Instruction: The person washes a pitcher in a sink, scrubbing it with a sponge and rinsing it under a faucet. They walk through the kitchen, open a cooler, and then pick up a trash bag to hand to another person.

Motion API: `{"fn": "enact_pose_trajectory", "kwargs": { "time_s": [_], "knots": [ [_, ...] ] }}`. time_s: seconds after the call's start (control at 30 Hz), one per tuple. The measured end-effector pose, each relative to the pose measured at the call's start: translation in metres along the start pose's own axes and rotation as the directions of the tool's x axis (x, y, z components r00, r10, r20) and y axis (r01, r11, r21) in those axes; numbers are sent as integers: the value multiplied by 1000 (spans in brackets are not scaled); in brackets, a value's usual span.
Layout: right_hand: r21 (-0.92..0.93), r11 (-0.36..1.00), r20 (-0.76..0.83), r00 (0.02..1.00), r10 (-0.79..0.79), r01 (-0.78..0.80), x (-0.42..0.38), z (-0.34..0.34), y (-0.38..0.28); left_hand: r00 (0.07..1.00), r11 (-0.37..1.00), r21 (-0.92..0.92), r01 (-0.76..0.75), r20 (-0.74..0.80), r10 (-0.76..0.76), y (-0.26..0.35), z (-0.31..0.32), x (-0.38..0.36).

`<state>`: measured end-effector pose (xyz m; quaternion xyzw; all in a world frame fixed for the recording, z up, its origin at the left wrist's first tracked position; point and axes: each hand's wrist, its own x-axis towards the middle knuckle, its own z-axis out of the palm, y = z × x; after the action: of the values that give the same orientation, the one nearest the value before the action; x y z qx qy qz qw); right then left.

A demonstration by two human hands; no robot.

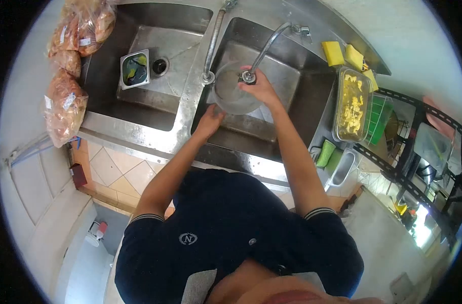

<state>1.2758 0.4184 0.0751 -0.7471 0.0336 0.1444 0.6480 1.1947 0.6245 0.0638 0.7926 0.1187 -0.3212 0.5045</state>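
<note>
A round, translucent bowl [228,96] is in the right sink basin [276,129]. My left hand [209,120] holds the bowl's lower left rim, fingers bent against it. Above the bowl, my right hand [260,87] is wrapped round the spray head [248,77] of a flexible metal hose [271,40]. Whether water is running cannot be made out. A second hose [217,40] hangs just left of the bowl, its head over the divider between the basins.
In the left basin [160,99] a square metal container [135,69] holds dark liquid and green pieces. Bagged food [66,101] lines the left edge. On the right are a glass tray [337,119] of yellow pieces, yellow sponges [333,53], a green sponge [325,153] and a metal rack [388,172].
</note>
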Motion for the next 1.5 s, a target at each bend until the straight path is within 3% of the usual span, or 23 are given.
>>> {"fn": "enact_pose_trajectory", "kwargs": {
  "time_s": [0.03, 0.1, 0.2, 0.27, 0.37, 0.4, 0.43, 0.47, 0.5, 0.6, 0.67, 0.73, 0.77, 0.9, 0.97, 1.0, 1.07, 1.1, 1.17, 1.27, 1.33, 1.43, 1.5],
  "knots": [
    [93, 992, 22, 996, 81, -83, -3, 2, 3, 1000, 1000, -2, 0, 2, 0, 1, 3, -7],
    [186, 968, 63, 986, 157, -166, -8, 6, 14, 889, 915, 94, -393, -218, 404, 10, 10, -20],
    [205, 933, 102, 955, 279, -295, -10, 25, 28, 915, 896, -193, -399, -147, 376, 52, 6, -35],
    [247, 919, -39, 944, 327, -308, -11, 33, 33, 905, 835, -359, -417, -249, 345, 48, 28, 3],
    [403, 890, -48, 966, 256, -215, -4, 27, 50, 962, 827, -494, -268, -181, 204, 41, 49, 70],
    [393, 892, -34, 966, 257, -224, -6, 20, 52, 996, 655, -751, -87, -88, 31, 51, 53, 76],
    [118, 985, -75, 988, 135, -126, -7, 10, 54, 994, 391, -916, 90, 56, -96, 61, 54, 81],
    [-170, 985, -82, 997, 1, -15, -8, 2, 49, 994, 379, -921, 86, 54, -93, 65, 52, 88],
    [-181, 983, -81, 997, 3, -18, -10, -7, 45, 990, 270, -954, 128, 106, -93, 66, 50, 93],
    [-12, 984, -296, 941, 166, -178, -15, -49, 29, 977, 172, -963, 208, 198, -76, 58, 55, 109],
    [51, 996, -632, 775, -23, 72, -4, -88, 21, 970, 191, -951, 244, 236, -65, 28, 64, 131],
    [132, 982, -742, 670, 9, 133, 16, -126, 17, 717, 73, -880, 469, 428, 550, -22, 72, 159],
    [132, 989, -757, 650, 58, 65, 29, -141, 15, 891, 327, -859, 395, 444, 89, 6, 66, 139],
    [-27, 974, -656, 739, 152, -225, 63, -176, -1, 952, 630, -718, 297, 272, -139, 37, 67, 97],
    [-243, 932, -572, 815, 87, -270, 81, -183, -3, 953, 833, -493, -250, 27, 301, 32, 68, 80],
    [-240, 934, -565, 820, 87, -264, 87, -181, -17, 954, 835, -489, -251, 18, 298, 33, 60, 68],
    [-4, 896, -478, 788, 389, -445, 95, -187, -44, 879, 849, -271, -453, 23, 476, 37, 38, 45],
    [223, 933, -469, 808, 358, -284, 104, -190, -43, 875, 848, -272, -455, 40, 482, 37, 29, 33],
    [411, 868, -400, 800, 448, -280, 115, -196, -58, 883, 866, -198, -460, -2, 468, 40, 13, 12],
    [554, 795, -270, 850, 452, -246, 135, -217, -30, 931, 925, -167, -341, 79, 357, 50, -1, -16],
    [619, 767, -231, 893, 386, -172, 122, -198, -30, 889, 892, -119, -436, 96, 447, 58, -5, -26],
    [309, 946, -433, 900, 46, 100, 55, -141, -36, 807, 810, -24, -586, 82, 586, 75, -9, -52],
    [292, 939, -427, 904, -40, 180, -11, -96, -25, 715, 712, 61, -700, 64, 697, 106, 1, -70]
  ]
}}
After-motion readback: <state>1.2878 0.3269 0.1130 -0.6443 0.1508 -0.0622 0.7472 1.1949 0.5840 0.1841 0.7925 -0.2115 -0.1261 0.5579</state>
